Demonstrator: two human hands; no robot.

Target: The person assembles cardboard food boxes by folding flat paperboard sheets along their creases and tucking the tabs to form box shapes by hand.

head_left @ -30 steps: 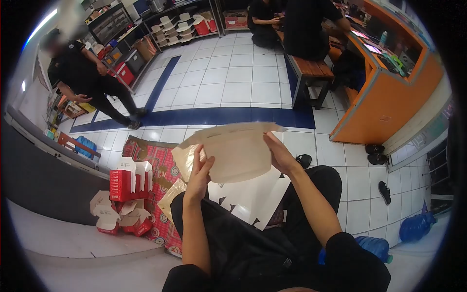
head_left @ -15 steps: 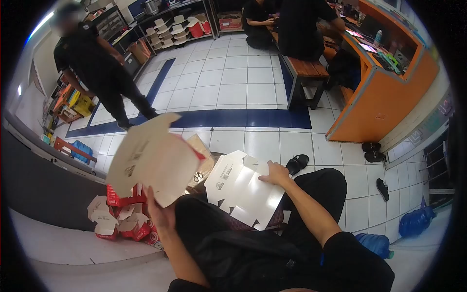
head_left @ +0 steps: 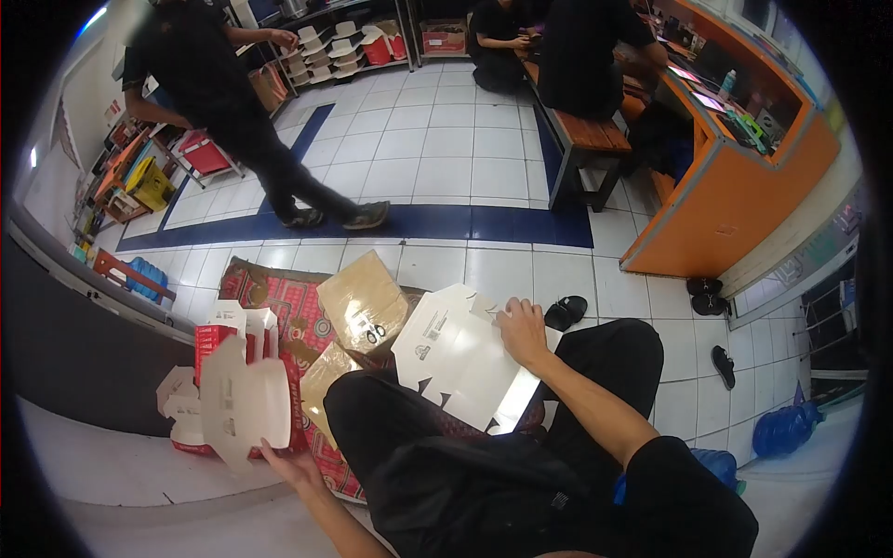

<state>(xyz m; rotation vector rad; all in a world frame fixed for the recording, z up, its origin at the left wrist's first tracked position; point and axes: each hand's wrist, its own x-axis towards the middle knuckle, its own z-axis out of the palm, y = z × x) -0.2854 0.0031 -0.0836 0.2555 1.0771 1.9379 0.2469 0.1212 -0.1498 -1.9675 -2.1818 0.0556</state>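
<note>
L hand (head_left: 292,468) pinching box (head_left: 260,400); R hand (head_left: 524,333) part-curled on card sheet (head_left: 460,358).

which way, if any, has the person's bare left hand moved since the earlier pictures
Yes: judged against the red patterned floor mat, the bare left hand has moved left and down in the view, toward the mat's near end.
</note>
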